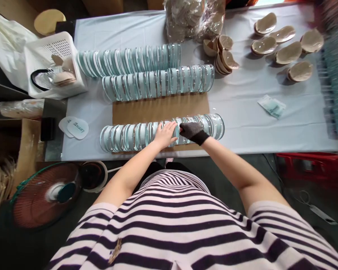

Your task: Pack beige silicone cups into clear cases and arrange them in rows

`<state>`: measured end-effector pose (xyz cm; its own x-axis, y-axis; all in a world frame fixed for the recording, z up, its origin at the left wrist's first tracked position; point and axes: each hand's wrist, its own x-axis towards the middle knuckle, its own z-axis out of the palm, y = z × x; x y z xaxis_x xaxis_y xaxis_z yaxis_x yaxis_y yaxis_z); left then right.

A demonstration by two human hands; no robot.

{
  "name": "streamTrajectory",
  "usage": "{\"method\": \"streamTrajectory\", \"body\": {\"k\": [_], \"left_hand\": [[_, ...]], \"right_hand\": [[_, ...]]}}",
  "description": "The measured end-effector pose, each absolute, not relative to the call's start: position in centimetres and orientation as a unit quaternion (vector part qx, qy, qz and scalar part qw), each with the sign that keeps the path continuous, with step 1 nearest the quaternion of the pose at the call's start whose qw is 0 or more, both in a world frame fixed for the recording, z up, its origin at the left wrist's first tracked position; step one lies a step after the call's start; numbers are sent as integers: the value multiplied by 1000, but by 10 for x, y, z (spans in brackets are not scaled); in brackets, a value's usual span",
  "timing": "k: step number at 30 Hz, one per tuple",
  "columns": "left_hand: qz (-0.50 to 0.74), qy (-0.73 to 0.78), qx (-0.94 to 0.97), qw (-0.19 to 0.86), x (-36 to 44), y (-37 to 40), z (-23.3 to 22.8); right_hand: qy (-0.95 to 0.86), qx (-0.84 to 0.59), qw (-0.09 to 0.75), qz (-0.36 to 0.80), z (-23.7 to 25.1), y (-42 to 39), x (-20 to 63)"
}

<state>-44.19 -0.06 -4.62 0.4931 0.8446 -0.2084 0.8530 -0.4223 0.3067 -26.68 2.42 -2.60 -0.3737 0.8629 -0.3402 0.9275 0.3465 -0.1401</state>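
A front row of clear round plastic pieces with pale teal bands [126, 137] lies on its side near the table's front edge. My bare left hand [166, 134] rests on top of this row, its fingers stretched out. Just to its right is my right hand [193, 131] in a dark striped glove, against the same row. Its fingers are curled closed, and what they pinch, if anything, is too small to make out. Behind lie a middle row [157, 83] and a back row [129, 60] of the same pieces.
Brown cardboard [160, 107] lies under the front row. A white basket [70, 69] stands at the left, near white printed cards [79, 129]. Beige curved pieces [288, 52] and a small printed packet [272, 106] lie right. A fan [45, 195] stands below left.
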Motion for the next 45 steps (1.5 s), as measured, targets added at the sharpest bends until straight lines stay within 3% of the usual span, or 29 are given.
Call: {"method": "streamTrajectory", "body": {"k": [5,11,15,20,25,28,31,37,45], "left_hand": [[-10,502,844,187,-442,-2,-45],[-26,503,845,181,-443,-3,-42],[-38,496,847,186,-445,-2,-40],[-2,478,864,159,-419,2,-38],[-13,479,859,177,-384,10,-45],[-22,479,857,187,-382,12,-48],[-29,483,854,194,-385,13,-48],[-24,486,850,202,-386,12,-44],[-38,483,853,194,-387,13,-46]], "right_hand": [[777,592,92,-195,-83,-63,-264],[749,610,125,-228,-125,-80,-271],[773,594,77,-212,-101,-75,-255],[734,672,18,-92,-32,-4,-221],[762,567,243,-195,-4,97,-229],[789,489,310,-206,-4,118,-244],[817,478,278,-164,-1,108,-243],[788,575,108,-192,-26,9,-206],[733,629,109,-235,-125,-81,-216]]}}
